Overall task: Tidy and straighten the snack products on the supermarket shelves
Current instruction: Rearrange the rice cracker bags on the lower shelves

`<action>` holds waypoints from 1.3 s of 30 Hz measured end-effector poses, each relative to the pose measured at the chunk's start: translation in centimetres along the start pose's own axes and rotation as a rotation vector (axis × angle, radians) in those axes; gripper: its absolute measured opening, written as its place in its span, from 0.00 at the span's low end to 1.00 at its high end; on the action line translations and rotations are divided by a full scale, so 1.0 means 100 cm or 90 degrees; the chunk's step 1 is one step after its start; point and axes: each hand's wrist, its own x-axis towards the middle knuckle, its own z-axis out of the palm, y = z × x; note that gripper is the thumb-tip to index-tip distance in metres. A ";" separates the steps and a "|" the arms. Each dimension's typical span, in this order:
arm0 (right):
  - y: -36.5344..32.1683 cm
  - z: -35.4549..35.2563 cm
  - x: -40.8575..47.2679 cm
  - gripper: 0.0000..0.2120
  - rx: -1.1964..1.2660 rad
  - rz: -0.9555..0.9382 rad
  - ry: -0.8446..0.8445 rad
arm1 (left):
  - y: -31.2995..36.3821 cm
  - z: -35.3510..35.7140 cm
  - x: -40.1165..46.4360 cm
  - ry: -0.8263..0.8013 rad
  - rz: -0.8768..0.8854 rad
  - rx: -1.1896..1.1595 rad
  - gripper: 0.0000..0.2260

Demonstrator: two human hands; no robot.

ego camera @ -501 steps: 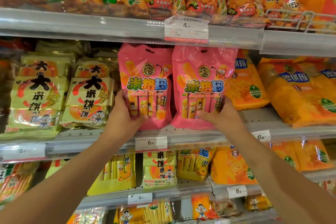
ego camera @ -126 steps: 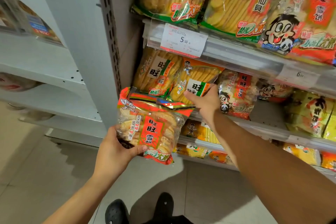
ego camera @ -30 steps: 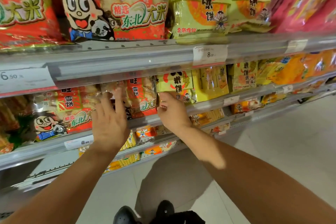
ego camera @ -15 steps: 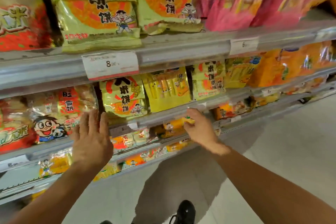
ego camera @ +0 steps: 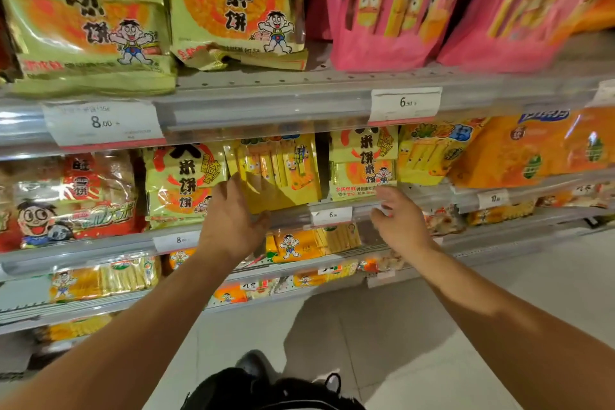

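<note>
A yellow bag of stick snacks (ego camera: 286, 173) stands on the second shelf (ego camera: 332, 215) between two yellow-green rice cracker bags (ego camera: 181, 183) (ego camera: 364, 161). My left hand (ego camera: 233, 220) reaches up to the stick snack bag's lower left corner with its fingers straight, touching the bag. My right hand (ego camera: 399, 221) hovers in front of the shelf edge below the right rice cracker bag, fingers loosely bent, holding nothing.
The top shelf (ego camera: 299, 100) carries large yellow-green cracker bags (ego camera: 229, 0) and pink bags (ego camera: 392, 7). Red rice cracker bags (ego camera: 73, 200) stand at the left, orange bags (ego camera: 532, 146) at the right. Lower shelves hold small orange packs (ego camera: 296, 245). Grey floor tiles lie below, with my shoes.
The view has shifted right along the shelves. My left hand moved from the red cracker bags to the yellow stick snack bag; my right hand rose to the second shelf's edge.
</note>
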 end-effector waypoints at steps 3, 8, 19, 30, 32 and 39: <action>0.002 -0.005 0.011 0.21 -0.020 0.006 0.031 | 0.004 0.011 0.015 0.008 -0.040 -0.038 0.39; 0.001 -0.013 0.033 0.25 -0.043 0.035 0.091 | 0.012 0.022 0.028 0.093 -0.105 -0.058 0.43; 0.019 -0.015 0.074 0.41 -0.014 0.141 0.015 | 0.027 0.040 0.028 0.179 -0.131 -0.123 0.37; 0.026 -0.023 0.095 0.18 0.043 0.089 -0.080 | 0.029 0.050 0.010 0.203 -0.199 -0.413 0.41; 0.027 -0.023 0.098 0.27 0.071 0.115 -0.094 | 0.030 0.053 0.004 0.223 -0.201 -0.424 0.39; 0.021 -0.022 0.099 0.35 -0.015 0.086 -0.045 | 0.028 0.039 -0.025 0.279 -0.219 -0.435 0.46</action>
